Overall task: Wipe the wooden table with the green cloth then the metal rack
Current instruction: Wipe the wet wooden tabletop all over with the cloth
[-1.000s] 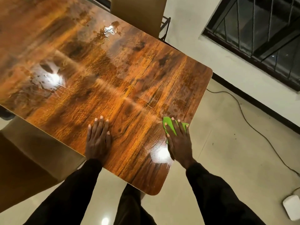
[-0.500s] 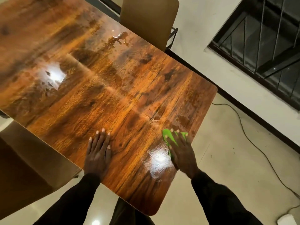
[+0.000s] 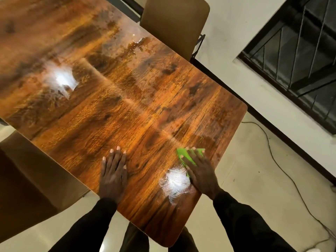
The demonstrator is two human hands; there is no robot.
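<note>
The glossy wooden table (image 3: 127, 110) fills most of the view, with wet streaks and light glare on it. My right hand (image 3: 201, 171) presses flat on the green cloth (image 3: 183, 154) near the table's right edge; straight fingers cover most of the cloth. My left hand (image 3: 113, 173) rests flat on the tabletop near the front edge, fingers straight and together, holding nothing. No metal rack shows in this view.
A tan chair back (image 3: 174, 24) stands at the table's far side, and another tan chair (image 3: 27, 179) sits at the left. A cable (image 3: 283, 170) trails over the tiled floor on the right. A barred window (image 3: 300, 51) is in the wall beyond.
My right hand has slid the green cloth slightly toward the table's right edge. The left hand stays planted. The camera has tilted, shifting the table lower in view.
</note>
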